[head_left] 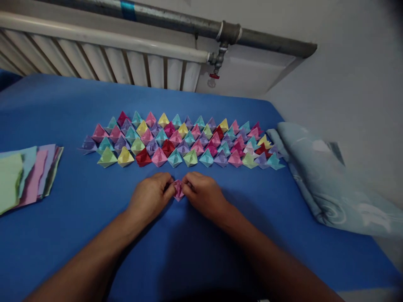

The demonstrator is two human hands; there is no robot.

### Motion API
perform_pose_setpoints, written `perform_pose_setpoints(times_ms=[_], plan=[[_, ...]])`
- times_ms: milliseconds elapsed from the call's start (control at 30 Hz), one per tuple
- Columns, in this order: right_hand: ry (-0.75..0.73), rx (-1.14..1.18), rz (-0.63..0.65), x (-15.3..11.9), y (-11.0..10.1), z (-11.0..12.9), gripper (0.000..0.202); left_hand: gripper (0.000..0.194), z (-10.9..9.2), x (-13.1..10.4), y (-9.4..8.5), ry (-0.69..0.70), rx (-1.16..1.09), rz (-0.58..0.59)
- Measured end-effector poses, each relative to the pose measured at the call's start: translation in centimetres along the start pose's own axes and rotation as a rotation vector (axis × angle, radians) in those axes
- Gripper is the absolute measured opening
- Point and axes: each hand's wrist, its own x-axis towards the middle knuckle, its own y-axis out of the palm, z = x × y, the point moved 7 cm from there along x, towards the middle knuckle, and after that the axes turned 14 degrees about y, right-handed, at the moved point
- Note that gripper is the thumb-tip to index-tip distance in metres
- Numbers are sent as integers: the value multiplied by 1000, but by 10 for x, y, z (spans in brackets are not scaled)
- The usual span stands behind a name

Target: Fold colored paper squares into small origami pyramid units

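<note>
A small pink folded paper boat (178,191) is pinched between my two hands, just above or on the blue surface. My left hand (154,191) grips its left side with thumb and forefinger. On the opposite side, my right hand (203,191) pinches it, the other fingers curled in. Beyond my hands, several rows of folded paper boats in pink, yellow, green, turquoise, purple and red stand close together, with a turquoise boat (175,158) and a light green boat (190,158) in the nearest row.
At the left lies a stack of coloured paper sheets (34,176). A folded pale blue-green blanket (317,180) rests along the right edge of the blue surface (78,251). Behind stand a white radiator (103,50) and a metal pipe (176,21) with a red-handled valve (214,76).
</note>
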Motion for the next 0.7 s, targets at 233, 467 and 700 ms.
perform_pose_setpoints(times_ms=[233, 467, 700], plan=[[52, 270, 81, 1, -7, -8, 11, 17, -1, -1, -3, -16, -101, -13], [160, 350, 192, 3, 0, -14, 12, 14, 4, -3, 0, -91, -142, 60], [118, 205, 142, 2, 2, -8, 7, 15, 7, -5, 4, -135, -97, 98]])
